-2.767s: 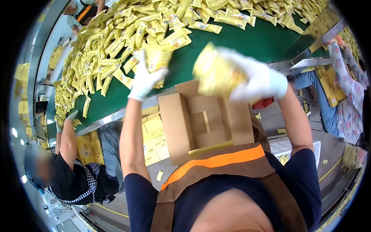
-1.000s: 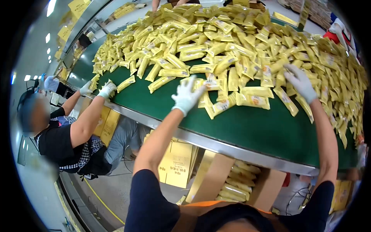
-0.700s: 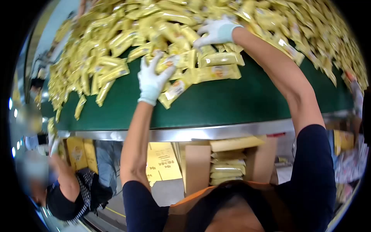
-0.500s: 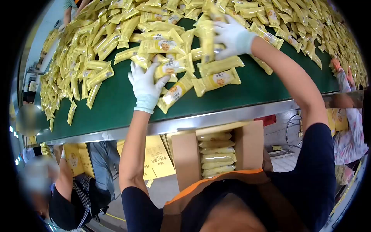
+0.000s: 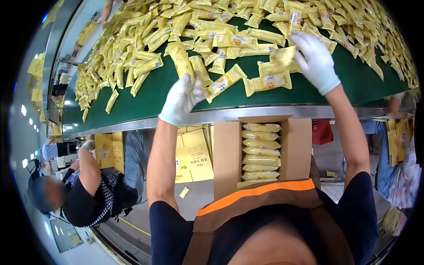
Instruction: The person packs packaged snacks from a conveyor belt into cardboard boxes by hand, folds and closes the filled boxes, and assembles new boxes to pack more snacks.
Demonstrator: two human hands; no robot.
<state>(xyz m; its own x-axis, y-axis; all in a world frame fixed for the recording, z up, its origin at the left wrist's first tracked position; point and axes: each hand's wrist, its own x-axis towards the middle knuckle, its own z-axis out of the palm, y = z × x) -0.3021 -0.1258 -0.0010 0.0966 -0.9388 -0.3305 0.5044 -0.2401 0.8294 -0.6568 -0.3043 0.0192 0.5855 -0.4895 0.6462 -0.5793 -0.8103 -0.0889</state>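
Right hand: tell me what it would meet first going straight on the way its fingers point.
The right hand points forward and leftward, so it would probably meet the loose yellow packets just beyond its fingertips first; its height is unclear, so it might pass over them.

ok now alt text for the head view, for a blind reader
Gloved left hand holds a yellow packet over a green belt heaped with a pile of them; the gloved right hand is at a blurred packet. Below, an open box holds a row of packets; another person is at left.
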